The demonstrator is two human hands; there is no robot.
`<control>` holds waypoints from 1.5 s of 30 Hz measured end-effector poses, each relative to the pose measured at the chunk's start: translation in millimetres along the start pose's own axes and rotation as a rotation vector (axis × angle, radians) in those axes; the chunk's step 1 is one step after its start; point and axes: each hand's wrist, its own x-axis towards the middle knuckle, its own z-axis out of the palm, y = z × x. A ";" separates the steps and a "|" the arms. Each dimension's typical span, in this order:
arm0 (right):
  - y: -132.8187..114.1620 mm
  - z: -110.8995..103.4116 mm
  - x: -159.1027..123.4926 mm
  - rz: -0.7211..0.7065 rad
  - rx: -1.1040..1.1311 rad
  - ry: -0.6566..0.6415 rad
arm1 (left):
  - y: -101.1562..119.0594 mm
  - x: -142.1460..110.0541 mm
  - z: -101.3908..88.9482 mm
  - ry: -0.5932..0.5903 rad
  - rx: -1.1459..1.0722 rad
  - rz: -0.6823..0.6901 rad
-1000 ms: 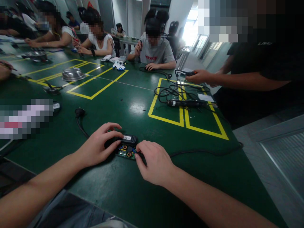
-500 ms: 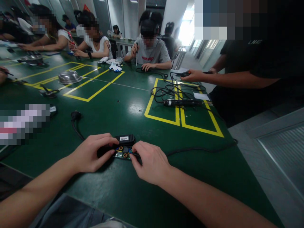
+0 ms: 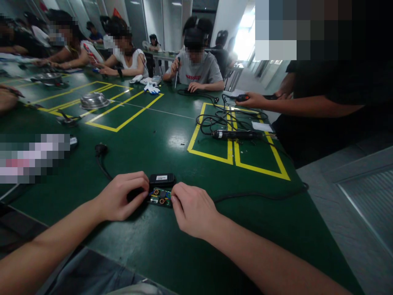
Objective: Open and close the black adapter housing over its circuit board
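Observation:
A small green circuit board [image 3: 158,201] with copper-coloured coils lies on the green table between my hands. My left hand [image 3: 124,198] pinches its left end, thumb and fingertips close together. At the opposite end my right hand [image 3: 194,207] closes thumb and fingers on the board's edge; the exact contact is partly hidden by the fingers. Just behind the board rests a black plastic cover [image 3: 168,180] with a white label. A black cord with a plug [image 3: 100,150] runs toward my left hand, and another black cord [image 3: 245,195] leads off from my right hand.
Yellow tape [image 3: 211,158] marks rectangles on the table. A black electric screwdriver [image 3: 236,134] lies there among coiled cables. Farther left stands a metal bowl [image 3: 94,101], near white gloves [image 3: 152,88]. Co-workers sit across the table; a person at right holds a black tool [image 3: 242,98].
My right fingers have shifted slightly to the right along the board's end, showing more of it. My left fingers have drawn back from the black cover. The view has shifted a little.

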 end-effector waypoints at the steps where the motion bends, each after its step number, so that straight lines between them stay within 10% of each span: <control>1: -0.5 -0.4 0.0 0.002 -0.001 -0.011 | 0.9 0.6 0.1 0.008 0.002 -0.001; 30: -3.0 10.2 -9.3 0.044 0.001 0.188 | -19.9 -1.8 12.0 0.061 0.160 0.015; 37: -2.4 8.4 -12.8 0.024 0.142 0.212 | -25.1 6.6 14.9 0.131 0.129 -0.206; 45: -0.7 8.5 -19.8 0.003 0.207 0.324 | -8.9 -18.9 14.9 0.235 0.338 0.241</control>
